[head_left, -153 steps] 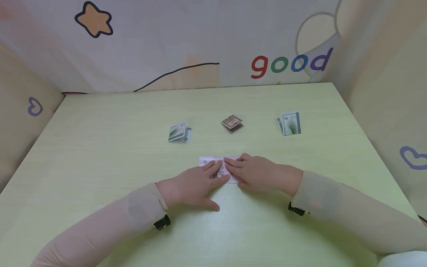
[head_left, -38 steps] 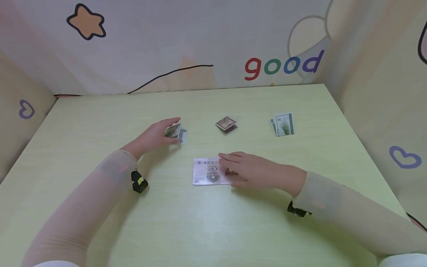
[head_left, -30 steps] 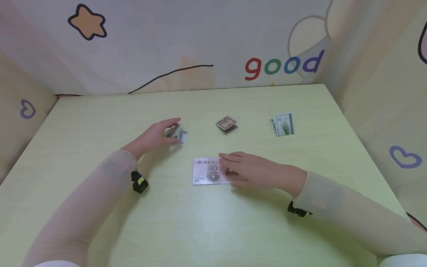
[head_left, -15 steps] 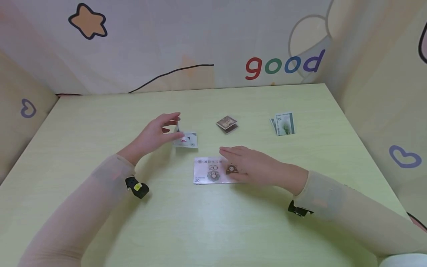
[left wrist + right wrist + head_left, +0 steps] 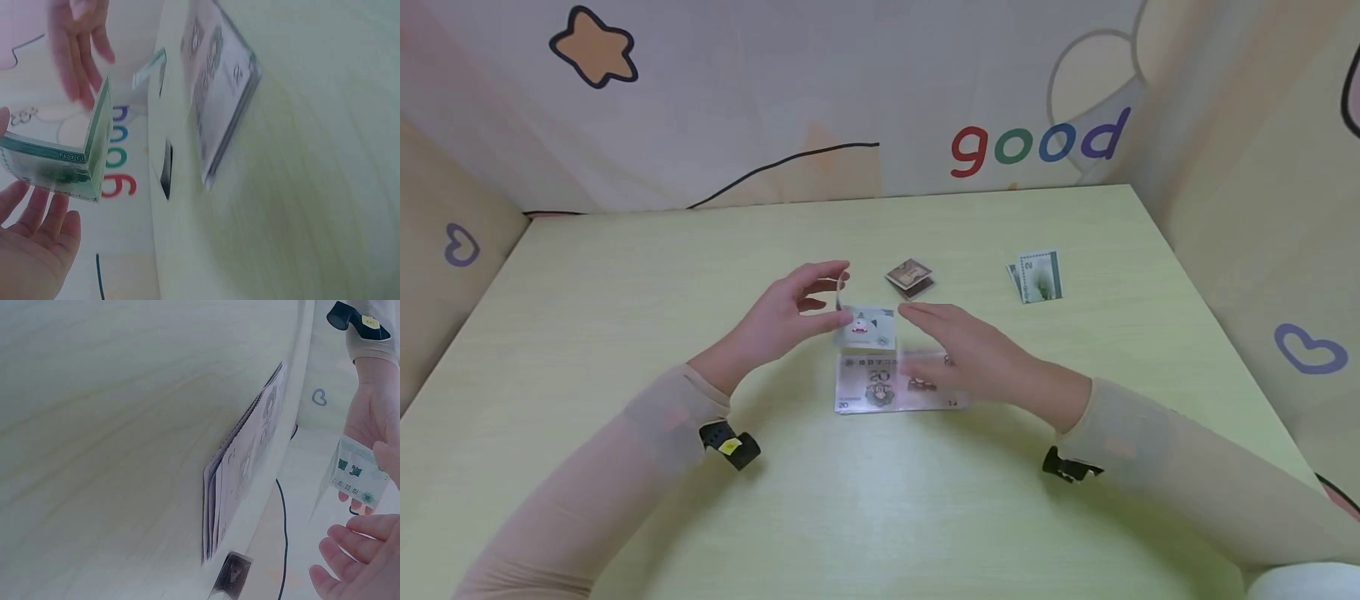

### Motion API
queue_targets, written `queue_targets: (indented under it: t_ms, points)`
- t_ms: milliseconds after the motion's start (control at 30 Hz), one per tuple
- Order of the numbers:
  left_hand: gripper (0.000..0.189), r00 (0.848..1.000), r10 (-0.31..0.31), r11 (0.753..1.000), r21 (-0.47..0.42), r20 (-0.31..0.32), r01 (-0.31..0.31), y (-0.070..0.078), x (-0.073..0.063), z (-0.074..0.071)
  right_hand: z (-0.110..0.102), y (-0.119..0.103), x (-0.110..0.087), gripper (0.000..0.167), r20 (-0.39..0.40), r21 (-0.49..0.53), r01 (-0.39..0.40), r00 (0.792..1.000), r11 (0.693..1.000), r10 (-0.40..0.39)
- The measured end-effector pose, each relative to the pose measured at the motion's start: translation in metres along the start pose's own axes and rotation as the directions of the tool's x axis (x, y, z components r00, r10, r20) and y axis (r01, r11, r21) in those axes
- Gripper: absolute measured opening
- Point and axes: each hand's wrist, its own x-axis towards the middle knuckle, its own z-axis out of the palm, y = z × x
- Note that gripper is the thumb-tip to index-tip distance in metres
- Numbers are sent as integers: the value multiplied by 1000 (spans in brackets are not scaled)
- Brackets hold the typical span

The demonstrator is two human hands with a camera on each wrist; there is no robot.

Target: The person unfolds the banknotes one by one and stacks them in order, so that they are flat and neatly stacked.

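Currently a green-and-white rectangular paper note (image 5: 872, 331), bent upward along a crease, is in the air just above the far edge of the pile below it. The person's left hand (image 5: 771, 325) pinches it at its left side, thumb on the near face and fingers behind the raised flap. Beside its other edge is the right hand (image 5: 988, 354) — fingers straight, thumb blurred and apart from them, gripping nothing; no contact with the note can be made out.

Below both hands lies a layered pile of pinkish-white paper notes printed with 20 (image 5: 865, 392), flat on the pale yellow-green wood-grain table (image 5: 655, 492). Farther back rest a small brown folded paper note (image 5: 908, 274) and, to its right, a green-and-white folded paper note marked 2 (image 5: 1041, 279).

As for progress, the pink pile looks opened out and stacked, so that part seems done. The held note appears only partly opened — its crease stands sharply — and has not been laid on the pile. Two folded notes seem left, neither touched by a hand.
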Motion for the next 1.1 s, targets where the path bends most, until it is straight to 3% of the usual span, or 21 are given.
queue_targets:
  t_ms: [200, 467, 767, 1100]
  points:
    - [64, 995, 90, 996, -15, 43, -90, 9, -2, 19, 2, -1, 4, 84, 3, -8, 10, 1000, 1000, -10]
    - [63, 989, 140, 989, -51, 41, -138, 17, -7, 33, 5, -1, 6, 87, 19, -35, -11, 1000, 999, 12]
    - [66, 993, 117, 988, -103, 25, -114, 18, -11, 35, 6, 0, 5, 81, 51, -34, -44, 998, 998, 46]
    - [75, 997, 64, 998, 17, 47, -64, 3, -18, 22, 2, 6, 1, 75, 71, 18, -102, 992, 995, 101]
